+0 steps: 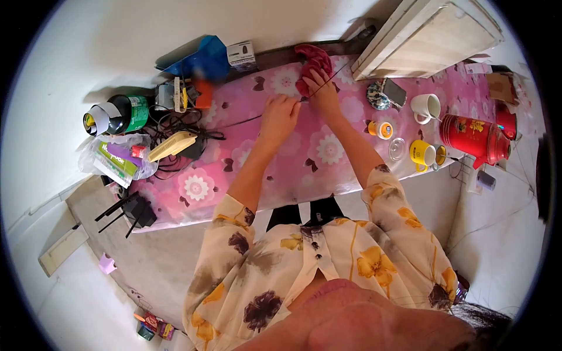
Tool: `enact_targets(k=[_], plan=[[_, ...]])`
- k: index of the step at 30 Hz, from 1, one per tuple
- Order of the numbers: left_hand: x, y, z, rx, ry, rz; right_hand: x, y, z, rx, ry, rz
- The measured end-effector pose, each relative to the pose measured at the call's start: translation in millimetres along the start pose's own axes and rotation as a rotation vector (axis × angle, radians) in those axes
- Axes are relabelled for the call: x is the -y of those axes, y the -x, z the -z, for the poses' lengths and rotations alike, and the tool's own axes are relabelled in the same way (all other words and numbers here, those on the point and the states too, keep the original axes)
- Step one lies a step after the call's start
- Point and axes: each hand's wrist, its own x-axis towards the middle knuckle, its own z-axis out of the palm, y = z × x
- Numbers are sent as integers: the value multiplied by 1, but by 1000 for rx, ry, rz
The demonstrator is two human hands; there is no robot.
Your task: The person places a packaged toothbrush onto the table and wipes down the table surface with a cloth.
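My left hand (281, 112) is closed around a thin black cable (244, 121) above the pink flowered tablecloth (281, 152). Just beside it, my right hand (322, 89) grips a dark red cloth (315, 57) near the wall edge of the table. The cable continues past my left fingers and crosses over my right hand towards the upper right. Whether the cloth is wrapped around the cable cannot be made out.
At left lie tangled black cables (170, 131), a cream telephone handset (171, 145), a green-labelled bottle (132, 114) and a black router (139, 210). To the right stand a white mug (425, 107), a yellow mug (421, 153), an orange-labelled jar (381, 129) and a red thermos (474, 139).
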Motion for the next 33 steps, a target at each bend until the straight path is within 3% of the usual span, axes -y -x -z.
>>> enact_targets(k=[4, 9, 11, 15, 17, 19, 20, 22, 24, 26, 28, 32, 33], plan=[[3, 3, 2, 85, 10, 17, -2, -39, -20, 38, 60, -45], [2, 0, 9, 200, 30, 55, -18, -69, -37, 6, 79, 55], [0, -7, 11, 21, 350, 122, -12, -56, -29, 9, 72, 36], [39, -31, -10, -4, 309, 173, 0, -11, 16, -17, 86, -4], [54, -51, -18, -22, 76, 115, -21, 40, 18, 17, -8, -69], [57, -67, -26, -25, 1, 95, 1, 79, 58, 103, -169, -347], [58, -74, -29, -23, -74, 82, 17, 77, 77, 102, -166, -341], [60, -88, -31, 71, -208, 128, 52, 53, 116, 57, -495, -665], [61, -86, -40, 190, -342, 169, 51, 10, 115, 73, -511, -486], [68, -87, -46, 130, -316, 174, 51, -38, 91, 14, -200, -238], [61, -87, -40, 141, -316, 192, 40, -62, 53, 59, 107, -129], [54, -88, -44, 125, -263, 282, -10, -78, 4, 211, 252, -87], [55, -86, -45, 128, -260, 286, -27, -83, 1, 117, 82, -180]])
